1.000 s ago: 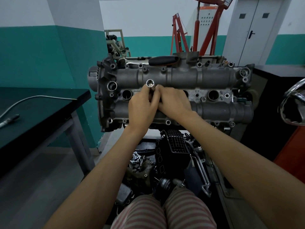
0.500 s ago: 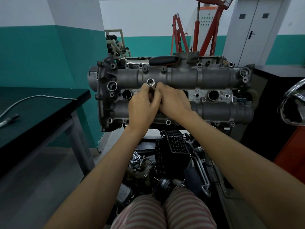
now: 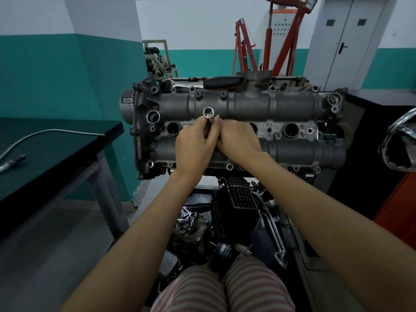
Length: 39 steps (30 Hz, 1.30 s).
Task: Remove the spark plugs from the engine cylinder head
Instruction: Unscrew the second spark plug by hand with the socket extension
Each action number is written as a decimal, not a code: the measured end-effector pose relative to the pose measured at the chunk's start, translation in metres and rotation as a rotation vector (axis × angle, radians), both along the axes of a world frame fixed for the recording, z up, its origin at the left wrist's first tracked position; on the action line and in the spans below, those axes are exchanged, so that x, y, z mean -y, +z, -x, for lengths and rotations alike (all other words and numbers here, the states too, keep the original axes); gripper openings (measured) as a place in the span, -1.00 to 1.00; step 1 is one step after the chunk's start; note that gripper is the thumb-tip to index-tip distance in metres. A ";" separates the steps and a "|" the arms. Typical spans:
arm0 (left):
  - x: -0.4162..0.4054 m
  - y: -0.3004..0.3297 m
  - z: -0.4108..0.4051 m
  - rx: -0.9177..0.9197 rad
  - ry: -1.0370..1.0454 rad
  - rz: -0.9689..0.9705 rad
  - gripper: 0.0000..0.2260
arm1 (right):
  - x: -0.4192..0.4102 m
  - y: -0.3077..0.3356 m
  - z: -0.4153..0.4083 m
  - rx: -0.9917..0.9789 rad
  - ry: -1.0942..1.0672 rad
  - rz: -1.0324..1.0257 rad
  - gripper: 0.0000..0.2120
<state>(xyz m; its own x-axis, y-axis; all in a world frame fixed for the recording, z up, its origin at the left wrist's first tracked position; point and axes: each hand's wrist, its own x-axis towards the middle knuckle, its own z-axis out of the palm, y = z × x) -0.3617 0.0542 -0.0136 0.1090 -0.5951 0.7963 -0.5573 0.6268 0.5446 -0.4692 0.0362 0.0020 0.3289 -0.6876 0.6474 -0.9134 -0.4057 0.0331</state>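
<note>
Both hands on it: left hand (image 3: 195,147) and right hand (image 3: 237,144) wrap the socket (image 3: 208,115) standing in the head (image 3: 292,152), second well from left; keep it straight, turn evenly, lift slowly

Very little has moved. The shiny socket tube (image 3: 208,113) held over the middle of the cylinder head (image 3: 247,109) has edged slightly left and a touch farther away than a second ago. The left hand (image 3: 195,149), wrapped round its shaft, has shifted with it, and the right hand (image 3: 238,143) has slid in closer, its fingertips pressed against the tube.
</note>
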 end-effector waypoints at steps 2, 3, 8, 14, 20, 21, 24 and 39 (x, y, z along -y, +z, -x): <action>0.000 0.000 0.000 0.010 0.010 0.001 -0.71 | -0.001 0.001 0.000 -0.009 -0.008 0.002 -0.75; 0.000 0.000 0.000 0.014 0.014 0.000 -0.72 | -0.001 0.001 0.001 -0.004 -0.008 -0.002 -0.75; 0.000 -0.001 0.000 0.019 0.031 -0.016 -0.77 | -0.001 0.000 0.000 0.014 0.004 -0.020 -0.75; 0.002 0.001 0.000 0.015 0.034 -0.028 -0.71 | 0.003 -0.002 0.000 0.033 0.013 -0.007 -0.69; 0.000 0.001 0.000 0.021 0.033 -0.015 -0.70 | 0.001 0.001 0.001 0.039 -0.002 -0.033 -0.73; 0.000 0.001 0.000 0.027 0.036 -0.013 -0.70 | 0.001 0.001 0.001 0.033 -0.002 -0.038 -0.75; -0.001 0.001 0.000 0.028 0.024 0.002 -0.74 | 0.000 0.000 0.001 0.036 0.015 -0.038 -0.80; 0.001 0.000 -0.001 0.028 0.019 0.000 -0.72 | -0.001 0.002 0.000 0.005 -0.014 -0.019 -0.74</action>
